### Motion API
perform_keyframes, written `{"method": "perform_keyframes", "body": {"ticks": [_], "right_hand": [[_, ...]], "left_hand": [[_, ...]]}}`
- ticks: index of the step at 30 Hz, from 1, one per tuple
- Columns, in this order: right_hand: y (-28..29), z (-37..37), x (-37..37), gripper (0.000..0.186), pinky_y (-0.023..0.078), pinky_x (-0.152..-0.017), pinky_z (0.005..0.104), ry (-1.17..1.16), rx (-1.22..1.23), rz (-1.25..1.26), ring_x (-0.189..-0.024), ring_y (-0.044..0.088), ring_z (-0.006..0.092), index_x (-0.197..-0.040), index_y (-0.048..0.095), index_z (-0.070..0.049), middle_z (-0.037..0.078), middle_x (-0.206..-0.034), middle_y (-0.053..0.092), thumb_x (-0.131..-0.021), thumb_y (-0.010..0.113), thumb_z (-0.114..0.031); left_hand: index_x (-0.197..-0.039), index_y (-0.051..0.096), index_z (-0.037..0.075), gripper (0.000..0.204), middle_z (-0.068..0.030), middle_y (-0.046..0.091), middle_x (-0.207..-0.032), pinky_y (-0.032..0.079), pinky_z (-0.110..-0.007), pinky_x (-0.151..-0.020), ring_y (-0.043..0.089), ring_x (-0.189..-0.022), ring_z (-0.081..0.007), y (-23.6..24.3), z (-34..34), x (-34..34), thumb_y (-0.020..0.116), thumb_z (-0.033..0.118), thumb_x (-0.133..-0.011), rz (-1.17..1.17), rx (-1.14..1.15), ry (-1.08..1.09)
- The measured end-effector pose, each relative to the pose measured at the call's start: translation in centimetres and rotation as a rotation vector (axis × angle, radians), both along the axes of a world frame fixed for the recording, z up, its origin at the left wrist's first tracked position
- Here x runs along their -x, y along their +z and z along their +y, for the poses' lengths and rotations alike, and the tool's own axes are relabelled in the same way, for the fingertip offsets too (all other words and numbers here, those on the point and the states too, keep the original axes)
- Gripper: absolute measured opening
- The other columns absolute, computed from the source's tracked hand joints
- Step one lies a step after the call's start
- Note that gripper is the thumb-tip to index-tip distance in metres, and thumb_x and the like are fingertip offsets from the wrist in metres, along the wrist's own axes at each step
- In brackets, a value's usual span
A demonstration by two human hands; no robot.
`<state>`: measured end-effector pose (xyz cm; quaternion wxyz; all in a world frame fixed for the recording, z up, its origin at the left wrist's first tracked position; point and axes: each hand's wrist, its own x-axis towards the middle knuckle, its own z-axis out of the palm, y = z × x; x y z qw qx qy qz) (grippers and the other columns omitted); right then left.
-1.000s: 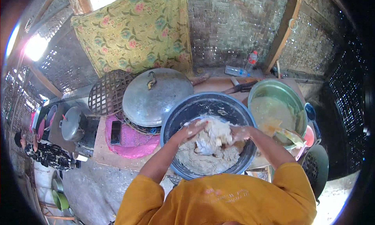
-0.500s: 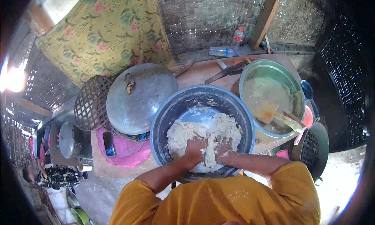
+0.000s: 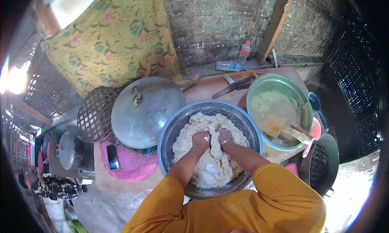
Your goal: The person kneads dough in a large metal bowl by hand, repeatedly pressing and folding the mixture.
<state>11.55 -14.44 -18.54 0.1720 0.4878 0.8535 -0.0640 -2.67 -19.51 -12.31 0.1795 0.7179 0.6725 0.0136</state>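
A wide blue-rimmed basin holds a large mass of pale, lumpy dough. My left hand is pushed into the dough left of a split down its middle. Just to the right of that split, my right hand presses in as well. Dough covers the fingers of both hands, so whether they are curled or straight is hidden. A patch of white, flour-like powder lies on the near part of the dough.
To the right stands a green basin of cloudy liquid, with a spatula across its rim. A large metal lid, a woven basket and a phone on pink plastic are at left. Another person is at far left.
Both my hands have pushed farther away across the basin, and the dough now reaches the far side and is spread broader. The whole view has shifted slightly, with the table lower.
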Motion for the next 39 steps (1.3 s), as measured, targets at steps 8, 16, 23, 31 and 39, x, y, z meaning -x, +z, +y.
{"method": "perform_keyframes", "body": {"ticks": [8, 16, 23, 31, 39], "right_hand": [[-1.6, 0.2, -6.0, 0.044, 0.040, -0.090, 0.0432, 0.218, 0.329, 0.408, -0.109, 0.047, 0.0315, -0.120, 0.048, -0.012, 0.016, -0.119, 0.049, -0.083, 0.051, -0.035], [10.9, 9.7, 2.2, 0.065, 0.027, -0.101, 0.0397, -0.185, 0.737, 0.609, -0.121, 0.037, 0.0251, -0.130, 0.039, -0.013, 0.008, -0.132, 0.040, -0.084, 0.042, -0.058], [13.9, 7.6, 6.8, 0.063, 0.033, -0.097, 0.0350, -0.178, 1.087, 0.694, -0.114, 0.042, 0.0185, -0.129, 0.042, -0.014, 0.005, -0.131, 0.041, -0.083, 0.043, -0.057], [11.4, 3.6, 4.3, 0.035, 0.044, -0.082, 0.0375, -0.465, 1.372, 1.066, -0.089, 0.057, 0.0184, -0.109, 0.056, -0.007, 0.009, -0.104, 0.060, -0.087, 0.045, -0.031], [19.2, -9.0, -4.5, 0.081, 0.025, -0.103, 0.0484, -0.039, 0.857, 0.305, -0.124, 0.030, 0.0351, -0.135, 0.026, -0.007, 0.017, -0.141, 0.020, -0.075, 0.055, -0.054]], "left_hand": [[-0.136, 0.021, 0.004, 0.072, -0.0231, 0.038, -0.131, 0.023, -0.038, -0.104, 0.025, -0.128, -0.0338, 4.6, -5.2, 2.8, 0.054, 0.034, -0.080, -0.065, -0.141, -0.298], [-0.135, 0.024, 0.002, 0.096, -0.0217, 0.043, -0.127, 0.026, -0.038, -0.103, 0.037, -0.122, -0.0339, 0.9, -1.0, 13.0, 0.016, 0.076, -0.075, -0.377, 0.366, 0.338], [-0.135, 0.027, 0.004, 0.094, -0.0220, 0.041, -0.129, 0.025, -0.038, -0.103, 0.034, -0.124, -0.0337, -1.6, 0.6, 11.3, 0.020, 0.076, -0.075, -0.592, 0.333, 0.440], [-0.134, 0.031, 0.006, 0.091, -0.0223, 0.038, -0.131, 0.024, -0.037, -0.104, 0.031, -0.126, -0.0334, 5.1, -1.5, 7.6, 0.024, 0.076, -0.075, -1.350, 0.629, 0.792], [-0.136, 0.025, 0.006, 0.104, -0.0206, 0.021, -0.139, 0.013, -0.046, -0.105, 0.033, -0.123, -0.0352, 11.6, -12.3, 1.1, 0.043, 0.079, -0.065, -0.053, 0.380, -0.120]]}}
